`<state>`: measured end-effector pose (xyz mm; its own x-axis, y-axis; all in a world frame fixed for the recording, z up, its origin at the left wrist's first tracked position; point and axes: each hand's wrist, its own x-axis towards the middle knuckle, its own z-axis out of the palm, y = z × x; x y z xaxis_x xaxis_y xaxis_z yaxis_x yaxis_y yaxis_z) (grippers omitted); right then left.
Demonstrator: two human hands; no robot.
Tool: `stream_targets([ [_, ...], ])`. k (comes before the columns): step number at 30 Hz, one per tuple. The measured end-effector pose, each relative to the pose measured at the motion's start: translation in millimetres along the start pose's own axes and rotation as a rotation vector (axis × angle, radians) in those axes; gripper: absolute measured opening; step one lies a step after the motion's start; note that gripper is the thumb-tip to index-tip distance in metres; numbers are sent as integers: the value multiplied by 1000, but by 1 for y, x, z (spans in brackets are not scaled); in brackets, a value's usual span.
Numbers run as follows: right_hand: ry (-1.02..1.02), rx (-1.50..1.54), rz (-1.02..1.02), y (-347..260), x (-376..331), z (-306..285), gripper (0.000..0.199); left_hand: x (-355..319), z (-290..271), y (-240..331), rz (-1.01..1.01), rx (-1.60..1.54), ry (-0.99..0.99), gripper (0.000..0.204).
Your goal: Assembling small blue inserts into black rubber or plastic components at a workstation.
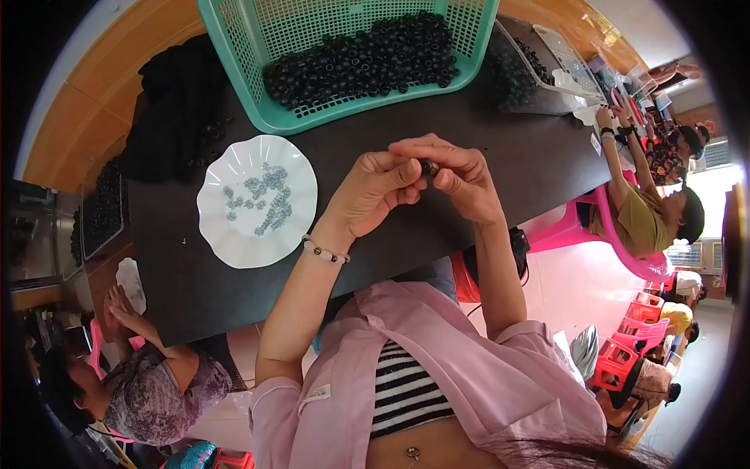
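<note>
– where do we see the small dark piece?
– between our left hand and our right hand, which meet around it above the dark tabletop.
– are both of them pinching?
– they are, as far as we see: thumbs and bent fingers hold it from either side. the right fingers reach across toward the left, and we cannot tell which hand carries more of the grip.
– what do we wear on the left wrist?
– a bracelet of mostly pale beads.
– and beyond our hands?
– a green basket with perforated walls, holding a heap of black pieces, round with holes where we can make them out. just right of it stands a clear box with more dark pieces inside.
– what do we have to our left?
– a white plate with a wavy rim, just beside our left wrist; small clear bits lie scattered in its middle. past it, beside the basket, lies a black cloth.
– do we have company?
– we do: one person sits at the table's left, and another, in an olive top, sits off to our right.
</note>
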<state>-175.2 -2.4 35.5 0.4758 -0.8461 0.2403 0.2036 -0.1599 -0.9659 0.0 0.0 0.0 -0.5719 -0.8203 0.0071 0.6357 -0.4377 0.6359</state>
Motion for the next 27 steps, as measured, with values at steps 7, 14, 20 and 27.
stream_targets([
  [7, 31, 57, -73, 13, -5, -2, 46, -2, 4, -2, -21, 51, 36, 22],
  [14, 84, 168, -74, 21, -9, 0, 40, 0, 5, -3, 3, 142, 108, 22],
  [20, 196, 157, -86, 20, -7, 8, 30, 1, 5, -5, -6, 95, 145, 25],
  [27, 246, 225, -171, 22, -9, 14, 29, 1, 7, -4, -12, -65, 52, 23],
])
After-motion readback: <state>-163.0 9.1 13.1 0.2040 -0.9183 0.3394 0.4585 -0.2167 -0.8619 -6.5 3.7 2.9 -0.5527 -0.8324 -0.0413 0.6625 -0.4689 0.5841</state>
